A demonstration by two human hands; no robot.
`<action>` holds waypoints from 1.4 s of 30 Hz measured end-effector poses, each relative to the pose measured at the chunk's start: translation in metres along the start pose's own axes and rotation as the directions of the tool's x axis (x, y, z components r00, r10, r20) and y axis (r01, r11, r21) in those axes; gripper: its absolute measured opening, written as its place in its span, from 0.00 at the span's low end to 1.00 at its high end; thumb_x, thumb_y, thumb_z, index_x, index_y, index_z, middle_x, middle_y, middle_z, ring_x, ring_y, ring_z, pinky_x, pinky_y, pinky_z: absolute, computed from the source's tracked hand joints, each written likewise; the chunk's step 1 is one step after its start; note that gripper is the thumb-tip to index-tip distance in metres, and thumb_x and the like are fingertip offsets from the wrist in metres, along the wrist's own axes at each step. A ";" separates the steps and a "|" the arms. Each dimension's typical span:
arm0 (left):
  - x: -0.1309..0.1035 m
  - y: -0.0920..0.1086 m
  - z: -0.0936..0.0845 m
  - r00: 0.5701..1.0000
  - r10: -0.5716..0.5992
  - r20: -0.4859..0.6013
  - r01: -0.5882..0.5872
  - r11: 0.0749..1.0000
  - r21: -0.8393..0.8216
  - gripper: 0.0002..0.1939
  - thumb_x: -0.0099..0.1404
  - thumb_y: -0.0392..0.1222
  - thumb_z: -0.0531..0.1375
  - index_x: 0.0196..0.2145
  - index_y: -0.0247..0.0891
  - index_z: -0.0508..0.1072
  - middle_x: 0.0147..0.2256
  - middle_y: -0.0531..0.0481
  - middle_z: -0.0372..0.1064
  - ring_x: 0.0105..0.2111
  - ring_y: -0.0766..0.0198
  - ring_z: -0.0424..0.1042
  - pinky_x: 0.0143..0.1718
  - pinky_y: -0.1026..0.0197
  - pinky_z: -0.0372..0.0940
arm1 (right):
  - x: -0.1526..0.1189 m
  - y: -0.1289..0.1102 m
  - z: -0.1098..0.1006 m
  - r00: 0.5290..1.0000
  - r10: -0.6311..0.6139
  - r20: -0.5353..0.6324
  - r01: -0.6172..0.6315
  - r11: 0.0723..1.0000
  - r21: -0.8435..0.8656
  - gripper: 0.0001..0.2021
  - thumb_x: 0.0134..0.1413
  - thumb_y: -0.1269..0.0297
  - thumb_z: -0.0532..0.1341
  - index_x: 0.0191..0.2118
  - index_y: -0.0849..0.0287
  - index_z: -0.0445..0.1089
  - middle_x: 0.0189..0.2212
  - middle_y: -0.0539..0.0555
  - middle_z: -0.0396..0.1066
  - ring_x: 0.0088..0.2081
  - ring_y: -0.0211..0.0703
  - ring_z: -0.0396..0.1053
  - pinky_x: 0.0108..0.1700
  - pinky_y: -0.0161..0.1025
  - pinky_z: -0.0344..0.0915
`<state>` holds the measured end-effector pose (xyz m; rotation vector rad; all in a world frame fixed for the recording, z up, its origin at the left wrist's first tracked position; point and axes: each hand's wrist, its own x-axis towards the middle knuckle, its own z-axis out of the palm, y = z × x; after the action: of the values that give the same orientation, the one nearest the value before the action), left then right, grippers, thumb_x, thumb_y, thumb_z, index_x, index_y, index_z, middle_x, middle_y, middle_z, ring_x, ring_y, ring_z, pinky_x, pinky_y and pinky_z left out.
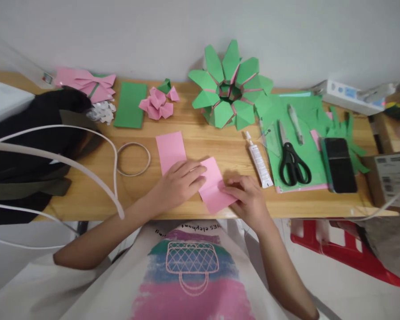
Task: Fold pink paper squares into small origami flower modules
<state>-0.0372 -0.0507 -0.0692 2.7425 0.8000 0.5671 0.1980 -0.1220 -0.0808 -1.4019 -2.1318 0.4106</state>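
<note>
A pink paper sheet [213,189] with a crease across it lies at an angle near the table's front edge. Stretched over its left edge, the fingertips of my left hand [183,180] rest on the paper. My right hand [250,200] pinches the right edge of the same sheet between thumb and fingers. Beside my left hand lies another pink paper piece [171,151], partly under the fingers. A glue tube [260,164] lies beyond my right hand. At the back stands a green and pink folded-paper flower [231,89] with an open centre.
Black-handled scissors [291,162], a cutter [296,124] and a phone [339,164] lie on green sheets [310,178] at right. Toward the left are a tape ring [133,159], green paper [130,105], pink folded pieces [156,104], white cables [70,164] and black cloth [30,133].
</note>
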 end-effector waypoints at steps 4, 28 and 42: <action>-0.008 -0.002 -0.001 0.989 0.043 0.143 -0.051 0.997 0.055 0.15 0.70 0.32 0.51 0.50 0.37 0.73 0.54 0.43 0.70 0.57 0.54 0.63 0.58 0.49 0.58 | -0.002 -0.009 -0.009 0.997 -0.024 0.079 0.024 1.000 -0.008 0.12 0.58 0.70 0.59 0.46 0.54 0.74 0.40 0.57 0.72 0.40 0.49 0.68 0.41 0.47 0.65; -0.028 0.011 -0.008 0.956 0.006 0.292 0.027 0.994 -0.109 0.24 0.66 0.52 0.59 0.57 0.41 0.69 0.64 0.35 0.56 0.65 0.41 0.51 0.62 0.36 0.50 | 0.019 -0.024 0.000 0.935 0.330 0.127 -0.344 0.933 0.108 0.12 0.57 0.64 0.58 0.23 0.58 0.68 0.28 0.55 0.68 0.32 0.45 0.66 0.35 0.42 0.63; -0.027 0.005 -0.006 0.940 -0.014 0.341 0.038 0.997 -0.065 0.26 0.68 0.56 0.55 0.59 0.42 0.65 0.64 0.43 0.57 0.66 0.47 0.50 0.64 0.42 0.47 | 0.026 -0.025 -0.006 0.911 0.383 0.151 -0.396 0.916 0.069 0.14 0.56 0.62 0.62 0.20 0.59 0.67 0.25 0.52 0.68 0.27 0.40 0.67 0.29 0.37 0.62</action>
<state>-0.0588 -0.0693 -0.0700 2.6521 0.7127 0.1030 0.1752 -0.1083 -0.0554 -1.7891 -1.8942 0.7736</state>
